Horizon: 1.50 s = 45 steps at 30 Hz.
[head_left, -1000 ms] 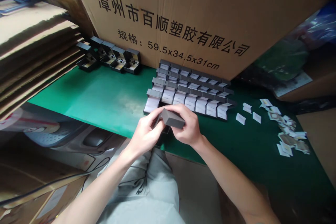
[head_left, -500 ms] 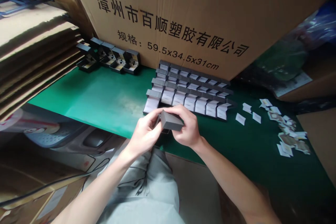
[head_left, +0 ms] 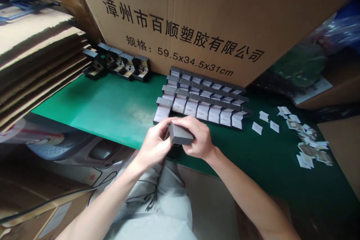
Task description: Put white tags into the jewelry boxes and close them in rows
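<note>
A small dark grey hinged box (head_left: 180,135) is held between both hands above the front edge of the green table (head_left: 118,108). My left hand (head_left: 156,140) grips its left side, thumb toward me. Around its right side and far edge, my right hand (head_left: 197,137) is closed. The inside of this box faces away and is hidden. Just beyond my hands stand rows of similar boxes (head_left: 202,111), lids up, with white linings inside.
At the back left are several open black boxes (head_left: 140,69) with bare insides. Small white folded inserts (head_left: 308,138) lie scattered at the right. A large printed carton (head_left: 180,15) stands behind the rows, and stacked cardboard sheets (head_left: 39,56) rise at the left.
The held box has tipped and shifted slightly left and toward me, with my right hand moving along with it. The boxes on the table stay as they were.
</note>
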### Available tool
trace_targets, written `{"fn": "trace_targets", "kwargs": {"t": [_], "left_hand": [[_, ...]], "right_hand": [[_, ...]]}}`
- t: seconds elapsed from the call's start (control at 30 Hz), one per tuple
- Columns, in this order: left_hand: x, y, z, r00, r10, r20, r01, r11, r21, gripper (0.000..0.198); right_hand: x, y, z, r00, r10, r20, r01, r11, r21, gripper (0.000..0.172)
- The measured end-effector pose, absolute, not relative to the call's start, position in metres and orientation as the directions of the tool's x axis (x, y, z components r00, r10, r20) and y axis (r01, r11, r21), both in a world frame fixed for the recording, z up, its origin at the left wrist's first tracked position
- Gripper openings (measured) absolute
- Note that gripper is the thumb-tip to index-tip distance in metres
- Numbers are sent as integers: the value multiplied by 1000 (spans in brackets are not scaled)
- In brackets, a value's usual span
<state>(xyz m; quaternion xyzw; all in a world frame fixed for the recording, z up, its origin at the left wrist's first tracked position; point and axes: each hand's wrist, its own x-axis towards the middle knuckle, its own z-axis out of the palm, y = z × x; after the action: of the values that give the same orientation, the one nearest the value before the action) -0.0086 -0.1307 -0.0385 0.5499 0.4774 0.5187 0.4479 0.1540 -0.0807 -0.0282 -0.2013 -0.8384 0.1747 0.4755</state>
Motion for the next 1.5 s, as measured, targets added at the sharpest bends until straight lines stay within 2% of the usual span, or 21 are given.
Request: {"fn": "trace_targets", "kwargs": {"t": [0.43,0.67,0.87,1.13,1.27,1.5], "left_hand": [[-10,-131,-37,51,986,160,136,-165,977,41],[-11,-130,-36,92,984,155,90,-163,983,45],[-11,-131,-36,92,984,153,57,-159,986,43],[-9,-131,-32,59,993,103,104,-109,989,45],[-10,-131,-32,70,992,104,169,-114,979,40],[-11,-132,-30,91,990,111,241,-130,962,38]], "right_hand": [[155,-80,-29,-483,508,713,238,860,-452,47],[155,-81,-28,-444,487,752,221,873,-435,46],[156,-82,-27,-438,471,765,271,881,-388,43],[155,-81,-28,-437,449,779,244,893,-378,41],[155,-79,-28,-442,458,772,241,889,-390,44],[155,-80,-27,-438,477,763,253,879,-404,36]]}}
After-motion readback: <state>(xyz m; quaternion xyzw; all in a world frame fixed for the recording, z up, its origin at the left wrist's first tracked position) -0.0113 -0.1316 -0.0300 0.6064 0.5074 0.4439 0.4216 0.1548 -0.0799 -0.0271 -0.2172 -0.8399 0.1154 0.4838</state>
